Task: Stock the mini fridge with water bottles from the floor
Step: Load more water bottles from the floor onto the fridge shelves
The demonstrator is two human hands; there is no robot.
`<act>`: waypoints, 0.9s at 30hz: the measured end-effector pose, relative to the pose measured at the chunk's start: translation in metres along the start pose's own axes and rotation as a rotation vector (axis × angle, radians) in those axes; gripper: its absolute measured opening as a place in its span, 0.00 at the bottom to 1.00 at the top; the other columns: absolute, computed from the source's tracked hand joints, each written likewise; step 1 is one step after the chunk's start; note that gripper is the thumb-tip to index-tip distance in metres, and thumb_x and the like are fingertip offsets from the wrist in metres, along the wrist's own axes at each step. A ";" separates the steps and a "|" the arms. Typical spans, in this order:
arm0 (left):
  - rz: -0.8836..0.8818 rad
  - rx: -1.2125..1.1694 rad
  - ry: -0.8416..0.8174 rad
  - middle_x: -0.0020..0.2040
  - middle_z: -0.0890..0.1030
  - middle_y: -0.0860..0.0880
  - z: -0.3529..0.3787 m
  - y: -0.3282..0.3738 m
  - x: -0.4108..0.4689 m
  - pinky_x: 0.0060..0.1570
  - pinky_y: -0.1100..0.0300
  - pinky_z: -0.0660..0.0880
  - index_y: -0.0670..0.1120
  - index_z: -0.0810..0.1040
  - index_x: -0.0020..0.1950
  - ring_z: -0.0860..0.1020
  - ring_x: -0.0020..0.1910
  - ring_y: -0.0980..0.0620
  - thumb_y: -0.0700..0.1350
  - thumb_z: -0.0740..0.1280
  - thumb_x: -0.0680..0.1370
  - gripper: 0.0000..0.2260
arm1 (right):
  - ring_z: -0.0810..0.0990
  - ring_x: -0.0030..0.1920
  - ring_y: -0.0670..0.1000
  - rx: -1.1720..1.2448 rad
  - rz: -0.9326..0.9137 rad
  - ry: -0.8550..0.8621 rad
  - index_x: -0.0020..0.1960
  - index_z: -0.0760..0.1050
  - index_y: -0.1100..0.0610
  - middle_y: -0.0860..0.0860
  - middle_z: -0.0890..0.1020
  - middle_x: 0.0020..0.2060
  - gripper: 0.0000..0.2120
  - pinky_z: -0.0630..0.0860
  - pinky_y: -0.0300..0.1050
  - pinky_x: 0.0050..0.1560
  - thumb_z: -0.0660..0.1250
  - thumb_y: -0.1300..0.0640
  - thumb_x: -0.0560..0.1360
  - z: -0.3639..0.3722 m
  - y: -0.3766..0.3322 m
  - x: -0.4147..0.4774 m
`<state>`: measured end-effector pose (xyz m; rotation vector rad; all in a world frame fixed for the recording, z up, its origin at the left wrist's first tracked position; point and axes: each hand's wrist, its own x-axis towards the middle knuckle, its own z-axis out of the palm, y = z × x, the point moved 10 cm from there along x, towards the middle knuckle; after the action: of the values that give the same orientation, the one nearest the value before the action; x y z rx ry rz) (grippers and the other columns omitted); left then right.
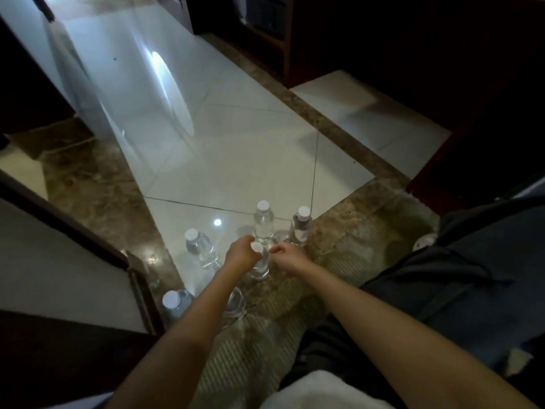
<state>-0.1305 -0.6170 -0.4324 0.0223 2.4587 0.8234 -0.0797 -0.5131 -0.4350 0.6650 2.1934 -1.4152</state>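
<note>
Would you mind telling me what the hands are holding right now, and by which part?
The left hand appears to grip the water bottle at its neck, just under the white cap. The right hand beside it holds nothing visible.

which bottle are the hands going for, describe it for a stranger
Look where the white floor tile meets the brown marble border. The target bottle is the only one standing between the left hand and right hand, nearer the person than the two bottles behind it.
</note>
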 end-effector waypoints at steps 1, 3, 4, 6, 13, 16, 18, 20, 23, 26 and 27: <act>0.018 0.030 -0.005 0.64 0.76 0.41 0.006 -0.002 0.003 0.59 0.53 0.72 0.42 0.71 0.66 0.74 0.62 0.42 0.40 0.65 0.76 0.19 | 0.71 0.38 0.45 -0.006 -0.002 -0.019 0.64 0.70 0.62 0.58 0.77 0.56 0.16 0.67 0.33 0.33 0.60 0.63 0.77 0.002 0.001 0.001; 0.053 0.091 0.006 0.62 0.76 0.41 0.016 -0.003 0.008 0.58 0.52 0.72 0.43 0.71 0.65 0.75 0.59 0.41 0.43 0.65 0.76 0.18 | 0.73 0.46 0.48 -0.003 0.002 -0.052 0.67 0.67 0.62 0.59 0.75 0.61 0.19 0.68 0.33 0.35 0.61 0.64 0.76 0.005 0.003 0.000; 0.058 0.116 0.020 0.62 0.74 0.41 0.019 -0.003 0.009 0.57 0.52 0.72 0.44 0.71 0.65 0.75 0.58 0.41 0.44 0.64 0.77 0.17 | 0.73 0.49 0.50 0.002 0.007 -0.059 0.68 0.66 0.61 0.59 0.74 0.63 0.21 0.70 0.34 0.37 0.61 0.64 0.76 0.007 0.005 0.000; 0.071 0.149 0.064 0.62 0.70 0.41 0.021 0.000 0.011 0.55 0.54 0.72 0.44 0.70 0.64 0.76 0.55 0.41 0.44 0.63 0.77 0.15 | 0.76 0.57 0.55 -0.002 0.030 -0.046 0.69 0.65 0.62 0.59 0.73 0.64 0.22 0.75 0.41 0.48 0.62 0.65 0.76 0.004 0.011 0.002; 0.090 0.036 0.087 0.56 0.70 0.42 0.022 -0.005 0.014 0.52 0.55 0.73 0.42 0.74 0.55 0.75 0.53 0.41 0.39 0.69 0.73 0.12 | 0.73 0.64 0.58 -0.055 0.093 -0.037 0.69 0.65 0.64 0.61 0.72 0.65 0.22 0.72 0.45 0.58 0.62 0.67 0.75 -0.007 0.035 0.010; 0.062 -0.030 0.105 0.50 0.69 0.46 0.016 -0.010 0.012 0.49 0.57 0.73 0.43 0.75 0.49 0.75 0.52 0.43 0.37 0.70 0.71 0.09 | 0.73 0.64 0.58 -0.081 0.098 -0.015 0.66 0.68 0.64 0.61 0.73 0.64 0.20 0.72 0.47 0.62 0.62 0.67 0.75 -0.013 0.040 0.014; 0.064 -0.066 0.124 0.49 0.71 0.47 0.012 -0.009 0.010 0.47 0.58 0.71 0.42 0.76 0.50 0.74 0.49 0.45 0.37 0.71 0.70 0.10 | 0.73 0.63 0.58 -0.090 0.093 -0.014 0.65 0.70 0.64 0.61 0.74 0.64 0.19 0.72 0.48 0.62 0.62 0.67 0.74 -0.016 0.041 0.014; 0.100 -0.090 0.133 0.50 0.76 0.46 0.008 -0.001 0.008 0.45 0.59 0.69 0.42 0.78 0.51 0.74 0.47 0.49 0.37 0.71 0.70 0.10 | 0.73 0.64 0.57 -0.102 0.087 -0.028 0.66 0.70 0.63 0.60 0.74 0.64 0.19 0.72 0.47 0.61 0.62 0.68 0.74 -0.017 0.040 0.014; 0.165 -0.139 0.139 0.49 0.79 0.47 -0.004 0.021 0.000 0.44 0.61 0.69 0.43 0.79 0.50 0.74 0.46 0.51 0.37 0.71 0.69 0.10 | 0.73 0.64 0.57 -0.098 0.058 -0.051 0.67 0.68 0.63 0.60 0.73 0.65 0.21 0.72 0.46 0.60 0.64 0.68 0.74 -0.021 0.033 0.010; 0.246 -0.169 0.153 0.50 0.81 0.47 -0.021 0.058 -0.010 0.46 0.62 0.70 0.45 0.81 0.51 0.76 0.48 0.52 0.38 0.72 0.69 0.12 | 0.73 0.63 0.59 -0.092 0.011 -0.068 0.67 0.67 0.63 0.61 0.73 0.64 0.22 0.72 0.47 0.59 0.63 0.68 0.74 -0.029 0.021 0.003; 0.279 -0.171 0.154 0.51 0.81 0.48 -0.027 0.073 -0.014 0.46 0.62 0.70 0.45 0.81 0.51 0.76 0.49 0.52 0.38 0.72 0.68 0.12 | 0.73 0.63 0.59 -0.081 -0.009 -0.067 0.68 0.67 0.63 0.61 0.73 0.65 0.22 0.73 0.47 0.59 0.63 0.68 0.74 -0.035 0.015 0.000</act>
<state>-0.1430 -0.5747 -0.3666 0.2534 2.5544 1.1936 -0.0739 -0.4755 -0.4327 0.5718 2.1910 -1.3257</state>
